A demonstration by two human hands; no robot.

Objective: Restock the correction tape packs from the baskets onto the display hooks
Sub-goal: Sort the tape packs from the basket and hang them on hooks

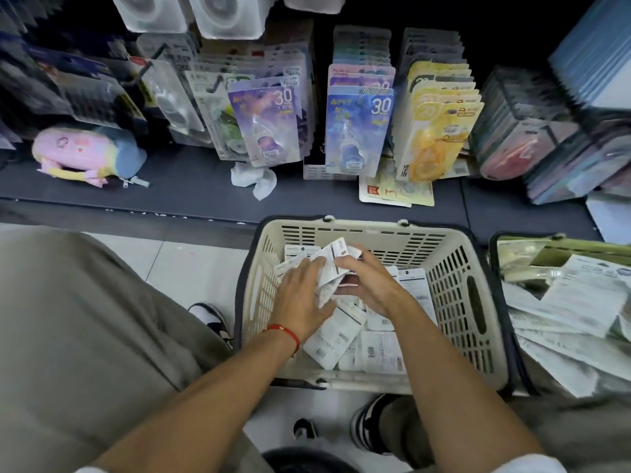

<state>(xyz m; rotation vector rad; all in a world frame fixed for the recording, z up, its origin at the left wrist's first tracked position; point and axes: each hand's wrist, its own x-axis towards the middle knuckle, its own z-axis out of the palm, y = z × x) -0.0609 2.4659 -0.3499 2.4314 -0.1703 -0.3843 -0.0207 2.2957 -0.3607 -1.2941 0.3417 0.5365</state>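
Note:
A cream plastic basket (454,268) on the floor holds several white correction tape packs (336,332), backs up. Both hands are inside it. My left hand (302,295) lies with its fingers spread flat over the packs. My right hand (367,278) grips a small bundle of packs (333,259), raised a little above the pile. Above the basket, rows of packs hang on display hooks: purple ones (264,121), blue ones (356,131) and yellow ones (440,131).
A second basket (522,241) full of packs stands at the right. On the dark shelf (177,186) lie a pink plush pouch (85,151), a crumpled tissue (254,179) and loose packs (396,191). My knee fills the left foreground.

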